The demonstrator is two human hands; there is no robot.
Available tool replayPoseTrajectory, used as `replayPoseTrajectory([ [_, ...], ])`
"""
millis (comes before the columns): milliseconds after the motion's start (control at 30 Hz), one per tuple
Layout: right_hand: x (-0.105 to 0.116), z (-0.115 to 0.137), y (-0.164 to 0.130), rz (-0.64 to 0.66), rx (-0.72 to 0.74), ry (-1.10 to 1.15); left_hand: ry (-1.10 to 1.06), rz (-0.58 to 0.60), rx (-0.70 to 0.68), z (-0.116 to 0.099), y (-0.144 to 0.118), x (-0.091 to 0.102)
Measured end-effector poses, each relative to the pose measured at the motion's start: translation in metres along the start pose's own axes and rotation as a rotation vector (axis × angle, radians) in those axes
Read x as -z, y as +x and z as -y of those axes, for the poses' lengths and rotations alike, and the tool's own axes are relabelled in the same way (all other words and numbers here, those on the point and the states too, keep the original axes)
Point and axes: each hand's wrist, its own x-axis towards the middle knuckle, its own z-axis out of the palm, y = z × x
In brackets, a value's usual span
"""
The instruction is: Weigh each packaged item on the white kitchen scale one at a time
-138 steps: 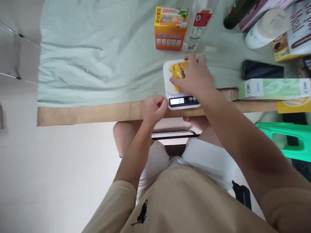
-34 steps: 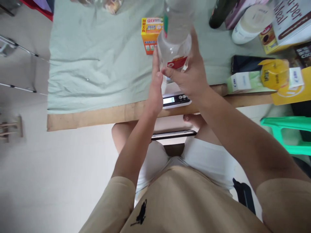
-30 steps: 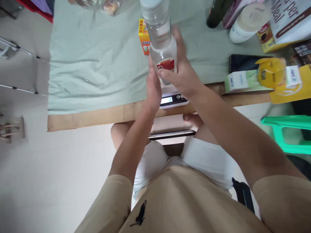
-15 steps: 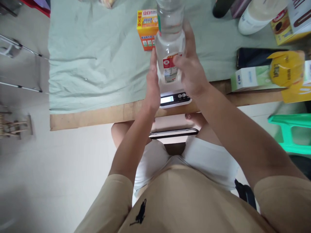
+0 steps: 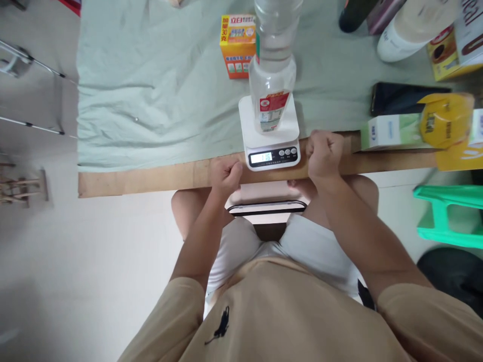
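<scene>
Seeing a clear plastic bottle (image 5: 274,70) standing on the platform of a white scale (image 5: 290,125), with its red-and-white label (image 5: 273,106) toward the person and its top cut off by the upper edge of the view. Reading what looks like 116 on the lit display (image 5: 261,158), left of three round buttons (image 5: 288,152). Finding the left hand (image 5: 226,173) at the wooden strip (image 5: 162,176) along the near table edge, just left of the scale, with fingers curled into a fist. Finding the right hand (image 5: 325,153) likewise at the strip, just right of the scale, with fingers folded narrow into the palm. Cannot see inside either fist. Noting both hands apart from the bottle. Looking behind and to the left of the bottle, meeting an orange-and-yellow box (image 5: 239,50) on the pale green cloth (image 5: 151,65). Going right, passing a green-and-white carton (image 5: 392,131) with a yellow packet (image 5: 447,120) on it, then a dark phone (image 5: 403,98) just behind, and beyond that a white container (image 5: 402,40). Ending with a green stool (image 5: 439,206) below the table at right.
</scene>
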Motion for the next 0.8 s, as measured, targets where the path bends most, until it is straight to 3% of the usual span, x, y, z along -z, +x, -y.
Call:
replayPoseTrajectory([
  [133, -0.002, 0.001, -0.002, 0.014, 0.003, -0.047, 0.058, 0.083, -0.102, -0.005, 0.006, 0.003],
  [800, 0.0, 0.009, -0.006, 0.016, -0.038, -0.062, 0.089, 0.081, -0.051, -0.006, 0.002, 0.0],
])
